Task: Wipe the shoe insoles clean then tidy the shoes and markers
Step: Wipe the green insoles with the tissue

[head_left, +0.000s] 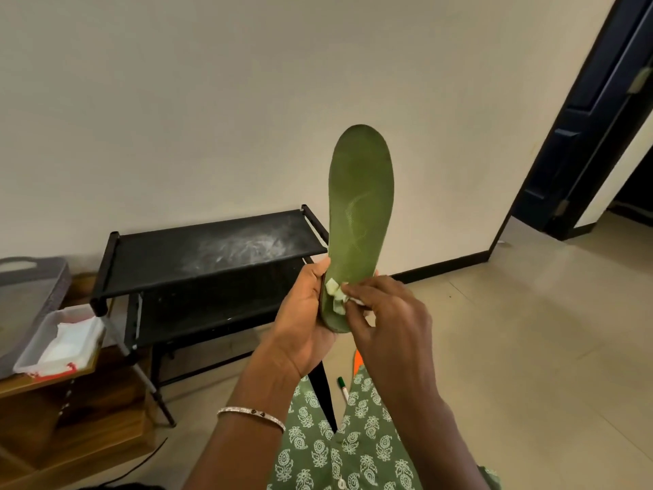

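A green shoe insole [360, 206] stands upright in the middle of the view, toe end up. My left hand [304, 313] grips its heel end from the left side. My right hand [385, 309] pinches a small crumpled white wipe [341, 295] and presses it against the heel part of the insole. On the floor below my hands lies a green-capped marker [342, 387]. A sliver of orange [357, 362] shows beside it; what it belongs to is hidden by my arm.
A black two-tier shoe rack [212, 252] with a dusty top stands against the wall. At the left, a clear plastic box [60, 341] with white wipes sits on a wooden stand beside a grey tray [28, 295]. A dark door [593, 118] opens at the right. The floor is beige tile.
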Demonstrator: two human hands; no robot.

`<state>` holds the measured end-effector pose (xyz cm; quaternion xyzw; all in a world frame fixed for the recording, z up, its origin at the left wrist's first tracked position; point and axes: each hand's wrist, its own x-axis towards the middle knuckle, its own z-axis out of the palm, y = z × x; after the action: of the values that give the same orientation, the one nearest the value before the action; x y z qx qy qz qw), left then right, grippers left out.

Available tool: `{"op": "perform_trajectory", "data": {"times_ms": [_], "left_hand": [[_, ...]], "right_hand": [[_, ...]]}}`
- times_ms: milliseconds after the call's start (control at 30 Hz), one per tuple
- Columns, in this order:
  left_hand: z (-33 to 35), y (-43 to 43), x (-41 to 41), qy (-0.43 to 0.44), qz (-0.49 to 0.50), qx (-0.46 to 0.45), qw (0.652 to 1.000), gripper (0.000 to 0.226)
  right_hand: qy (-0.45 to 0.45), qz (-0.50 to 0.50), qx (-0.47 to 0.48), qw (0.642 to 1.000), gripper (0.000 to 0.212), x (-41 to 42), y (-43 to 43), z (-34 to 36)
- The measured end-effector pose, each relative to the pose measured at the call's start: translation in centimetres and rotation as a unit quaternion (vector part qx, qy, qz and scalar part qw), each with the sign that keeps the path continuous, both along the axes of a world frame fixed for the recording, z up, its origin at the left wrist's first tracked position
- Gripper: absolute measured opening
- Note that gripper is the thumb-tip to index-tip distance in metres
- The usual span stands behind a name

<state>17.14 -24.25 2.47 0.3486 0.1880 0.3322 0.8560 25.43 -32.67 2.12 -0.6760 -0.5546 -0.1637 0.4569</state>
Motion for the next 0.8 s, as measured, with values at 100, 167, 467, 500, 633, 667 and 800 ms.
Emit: {"op": "perform_trajectory", "data": {"times_ms": [100, 167, 467, 500, 633, 667, 800], "left_hand": [[0.1, -0.4, 0.1, -0.001, -0.014, -0.004, 1.0, 0.047], [0.1, -0.5, 0.2, -0.006, -0.015, -0.016, 1.0, 0.047], [-0.2, 0.1, 0.1, -0.022, -0.016, -0.048, 0.998, 0.057], [-0.2, -0.1, 0.2, -0.033, -0.019, -0.056, 0.998, 0.056], [0.0, -1.0, 0.8, -0.052, -0.026, -0.06, 0.996, 0.044], [0.0, -1.1, 0.9, -0.054, -0.029, -0.054, 0.997, 0.042], [0.1, -0.6, 0.6, -0.067, -0.025, -0.062, 0.996, 0.046]], "right_hand": [[-0.016, -0.036, 0.02, 0.999, 0.02, 0.6, 0.5, 0.4], [-0.012, -0.035, 0.024, 0.999, 0.019, 0.8, 0.6, 0.4], [-0.028, -0.008, -0.022, 0.999, 0.019, -0.4, -1.0, -0.3], [-0.053, -0.029, -0.012, 0.998, 0.018, 0.1, -0.7, -0.1], [-0.068, -0.105, 0.036, 0.992, 0.016, 1.6, 0.6, 0.8], [-0.06, -0.107, 0.042, 0.992, 0.017, 1.6, 0.7, 0.8], [-0.019, -0.051, 0.041, 0.998, 0.019, 0.2, 0.2, -0.3]]}}
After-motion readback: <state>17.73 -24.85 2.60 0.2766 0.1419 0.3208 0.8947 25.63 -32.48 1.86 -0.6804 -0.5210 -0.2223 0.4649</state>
